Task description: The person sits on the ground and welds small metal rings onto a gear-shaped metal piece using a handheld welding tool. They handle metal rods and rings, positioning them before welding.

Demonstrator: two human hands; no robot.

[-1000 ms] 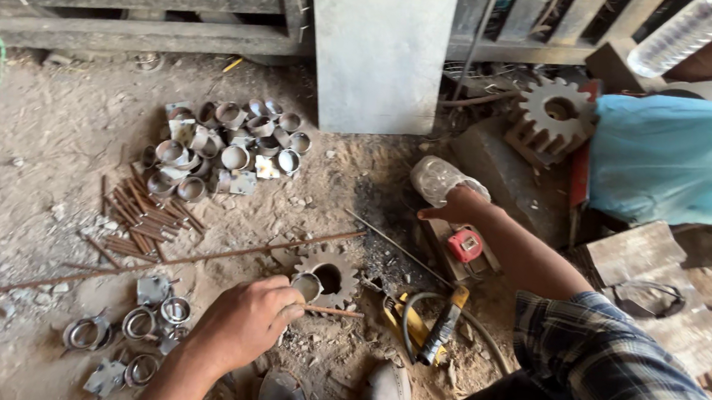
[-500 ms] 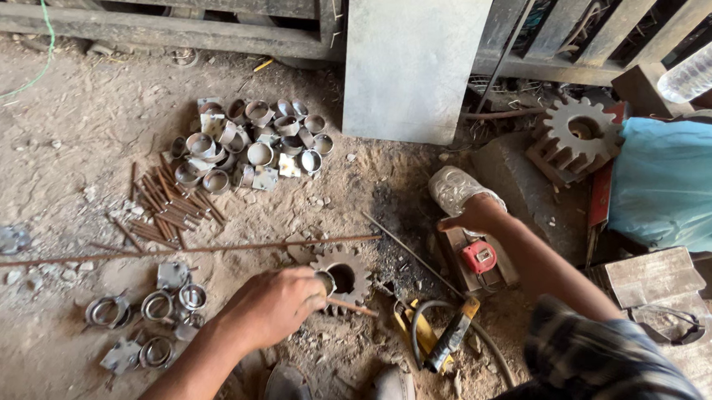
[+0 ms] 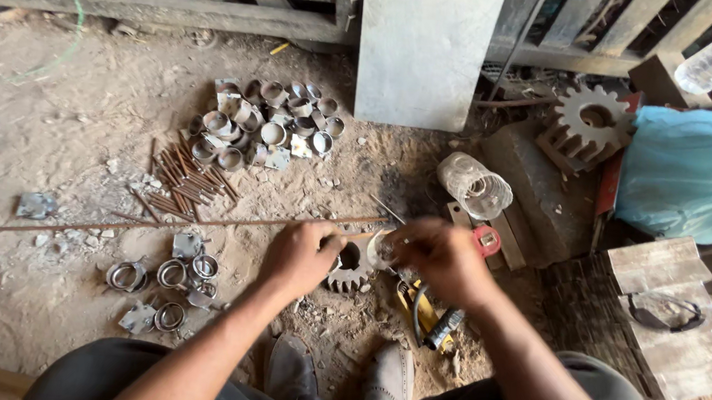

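On the dusty dirt floor (image 3: 59,146), seen from the head camera looking straight down, both hands meet over a small toothed steel gear with a round hole (image 3: 348,268) that lies flat in the dirt just in front of the person's two worn shoes (image 3: 344,375). The left hand (image 3: 302,256) has its fingers curled and pressed together at the gear's left edge. The right hand (image 3: 444,260) is a bit blurred, but its fingers pinch a short shiny metal ring (image 3: 379,250), held just above and right of the gear, and the left hand's fingertips come up against the same ring.

A long thin rusty rod (image 3: 162,223) runs across the floor from the left and ends close to the left hand. Up from that there's a heap of short cut pipe rings and small square plates (image 3: 265,127), with a bundle of short rusty rods (image 3: 186,178) just beside it. A smaller bunch of rings welded on plates (image 3: 162,282) sits left of the left forearm. Under the right wrist lies a yellow power tool with a black cord (image 3: 431,318). Further right are a clear plastic jar on its side (image 3: 474,185), a big rusty cogwheel (image 3: 591,120) and a blue plastic bag (image 3: 692,173).
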